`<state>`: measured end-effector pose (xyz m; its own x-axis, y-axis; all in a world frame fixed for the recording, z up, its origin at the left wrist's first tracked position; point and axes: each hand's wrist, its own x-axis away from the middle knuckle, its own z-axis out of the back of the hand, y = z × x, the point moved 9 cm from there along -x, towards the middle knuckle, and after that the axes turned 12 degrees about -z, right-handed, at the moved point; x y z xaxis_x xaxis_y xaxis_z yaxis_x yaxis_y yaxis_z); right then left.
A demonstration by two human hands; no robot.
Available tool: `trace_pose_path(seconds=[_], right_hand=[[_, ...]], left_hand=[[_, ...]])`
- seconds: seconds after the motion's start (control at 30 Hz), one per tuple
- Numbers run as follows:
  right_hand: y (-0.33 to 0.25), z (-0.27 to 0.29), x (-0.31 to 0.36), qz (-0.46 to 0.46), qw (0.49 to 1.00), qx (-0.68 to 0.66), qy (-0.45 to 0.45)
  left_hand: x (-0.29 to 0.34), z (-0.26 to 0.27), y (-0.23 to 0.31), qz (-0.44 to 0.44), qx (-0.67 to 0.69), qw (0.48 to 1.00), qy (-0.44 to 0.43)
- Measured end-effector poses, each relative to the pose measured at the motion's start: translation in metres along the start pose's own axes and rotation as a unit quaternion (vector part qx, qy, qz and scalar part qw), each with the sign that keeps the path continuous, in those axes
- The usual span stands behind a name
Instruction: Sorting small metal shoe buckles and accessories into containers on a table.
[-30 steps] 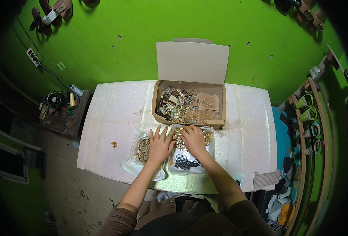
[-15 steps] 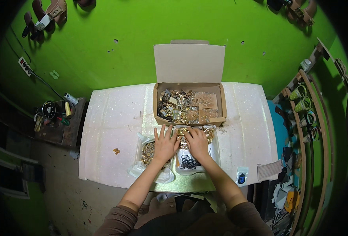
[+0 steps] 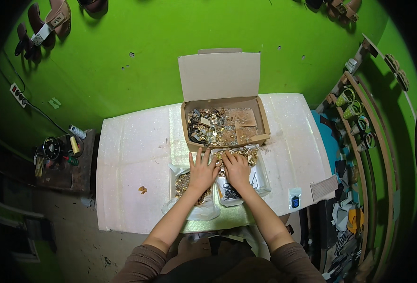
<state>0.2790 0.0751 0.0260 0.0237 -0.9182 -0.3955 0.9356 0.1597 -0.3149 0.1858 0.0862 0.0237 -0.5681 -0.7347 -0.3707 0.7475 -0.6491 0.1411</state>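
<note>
My left hand (image 3: 202, 173) lies palm down with its fingers spread, between two shallow containers. My right hand (image 3: 236, 170) rests over the far part of the white tray (image 3: 264, 186), its fingers stretched onto gold-coloured metal fittings (image 3: 250, 154). The two thumbs are close together. Whether a small fitting sits under the right fingertips is hidden. Black chain-like pieces (image 3: 229, 191) lie in the near part of that tray, by my right wrist. Under my left forearm, a container lined with a white plastic bag (image 3: 203, 213) holds many small metal bits (image 3: 182, 184).
Behind the trays, an open cardboard box (image 3: 265, 123) holds mixed metal fittings. A small packet with a dark blue item (image 3: 294, 200) and a ribbed card (image 3: 324, 187) lie on the table's right. A yellowish scrap (image 3: 143, 190) is at left. A shoe rack (image 3: 359, 122) stands right.
The view has turned slightly, so the table and box appear shifted. My hands remain over the trays, and the right fingers have shifted slightly among the gold fittings.
</note>
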Motion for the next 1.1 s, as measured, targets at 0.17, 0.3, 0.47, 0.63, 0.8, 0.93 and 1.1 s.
trace_pose_path(seconds=[0.17, 0.3, 0.47, 0.63, 0.8, 0.93, 1.1], right_hand=[[-0.005, 0.005, 0.004, -0.012, 1.0, 0.013, 0.01], [-0.008, 0.008, 0.013, -0.03, 1.0, 0.002, 0.0], [-0.003, 0.009, 0.017, -0.046, 0.998, -0.039, -0.014], [0.015, 0.014, 0.007, -0.046, 0.992, -0.107, -0.042], [0.047, 0.044, -0.024, -0.055, 0.97, -0.235, -0.034], [0.09, 0.061, -0.071, -0.052, 0.958, -0.28, -0.029], [0.118, 0.024, -0.136, 0.001, 0.966, -0.204, -0.161]], left_hand=[[0.003, 0.003, 0.001, -0.011, 0.01, 1.0, -0.003], [0.008, 0.009, 0.005, -0.019, 0.01, 1.0, 0.001], [0.007, 0.01, 0.015, -0.021, 0.018, 1.0, 0.002], [-0.009, 0.011, 0.022, -0.006, 0.036, 0.999, 0.008], [-0.036, 0.019, 0.021, 0.018, 0.022, 0.999, 0.041], [-0.063, 0.021, 0.011, 0.038, 0.017, 0.997, 0.072], [-0.095, 0.006, -0.008, 0.081, 0.054, 0.993, 0.066]])
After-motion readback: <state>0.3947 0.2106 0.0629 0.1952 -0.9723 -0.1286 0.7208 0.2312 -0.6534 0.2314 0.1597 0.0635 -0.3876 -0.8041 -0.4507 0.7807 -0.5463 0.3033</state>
